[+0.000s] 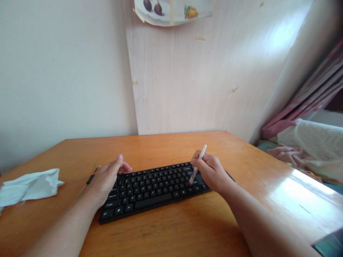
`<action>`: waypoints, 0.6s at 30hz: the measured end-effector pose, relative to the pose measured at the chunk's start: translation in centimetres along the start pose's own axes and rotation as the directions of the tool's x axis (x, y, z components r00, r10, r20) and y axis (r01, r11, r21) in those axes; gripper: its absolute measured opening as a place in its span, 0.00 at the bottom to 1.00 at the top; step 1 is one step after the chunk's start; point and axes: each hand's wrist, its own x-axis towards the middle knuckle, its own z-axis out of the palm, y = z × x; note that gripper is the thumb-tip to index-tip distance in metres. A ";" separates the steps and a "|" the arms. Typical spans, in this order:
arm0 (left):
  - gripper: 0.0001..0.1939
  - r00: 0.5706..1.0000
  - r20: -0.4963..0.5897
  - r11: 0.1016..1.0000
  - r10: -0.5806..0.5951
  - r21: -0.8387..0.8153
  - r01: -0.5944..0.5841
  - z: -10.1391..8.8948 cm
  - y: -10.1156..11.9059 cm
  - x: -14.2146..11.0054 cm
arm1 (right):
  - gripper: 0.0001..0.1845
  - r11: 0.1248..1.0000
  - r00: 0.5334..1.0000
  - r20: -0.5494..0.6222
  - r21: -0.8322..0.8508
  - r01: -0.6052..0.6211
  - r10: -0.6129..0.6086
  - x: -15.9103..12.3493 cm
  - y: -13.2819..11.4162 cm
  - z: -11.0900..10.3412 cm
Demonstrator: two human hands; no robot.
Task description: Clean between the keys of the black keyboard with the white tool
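A black keyboard (158, 185) lies at a slant on the wooden table. Over its far left corner rests my left hand (108, 176), its fingers curled at the edge and its thumb raised; it appears to steady the keyboard, though the fingers' undersides are hidden. Above the right part of the keys, my right hand (210, 169) is closed round a slim brush with a white handle (203, 151). The brush's darker, pinkish tip (191, 180) points down at the keys near the Enter side; whether it touches them I cannot tell. My right hand covers part of the number pad.
A crumpled white cloth or tissue (32, 187) lies on the table (160, 235) at the left. Behind my left hand is a small dark object (90, 179), partly hidden. The wall (182, 89) borders the table's far edge. Bedding (289, 155) and a pink curtain (302, 100) are at the right.
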 end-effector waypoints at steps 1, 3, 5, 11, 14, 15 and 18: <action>0.34 1.000 0.002 1.000 0.000 -0.001 0.000 0.0 0.0 0.0 | 0.14 1.000 0.999 -0.050 0.008 0.009 -0.008 0.1 0.1 0.1; 0.34 1.000 0.004 1.000 0.001 -0.008 -0.001 0.0 0.0 0.0 | 0.14 0.998 0.993 -0.102 -0.027 0.055 -0.057 0.1 0.2 0.4; 0.34 1.000 0.003 1.000 0.002 -0.017 -0.002 0.0 0.0 0.0 | 0.13 0.991 0.989 -0.081 -0.074 0.115 -0.121 0.1 0.2 0.8; 0.33 1.000 0.010 0.999 0.010 -0.032 -0.010 0.0 0.0 -0.2 | 0.11 0.967 0.978 -0.018 -0.154 0.204 -0.209 -0.3 0.7 2.2; 0.33 1.000 0.000 0.999 0.020 -0.031 -0.020 0.0 -0.1 -0.1 | 0.11 0.961 0.974 0.021 -0.163 0.225 -0.225 -0.2 1.2 2.5; 0.33 1.000 -0.001 0.999 0.019 -0.034 -0.019 0.1 -0.1 -0.1 | 0.11 0.957 0.972 0.042 -0.170 0.235 -0.232 -0.2 1.3 2.5; 0.34 1.000 0.008 0.999 0.010 -0.039 -0.010 0.1 -0.2 0.0 | 0.11 0.947 0.964 0.101 -0.186 0.262 -0.247 -0.2 1.4 2.6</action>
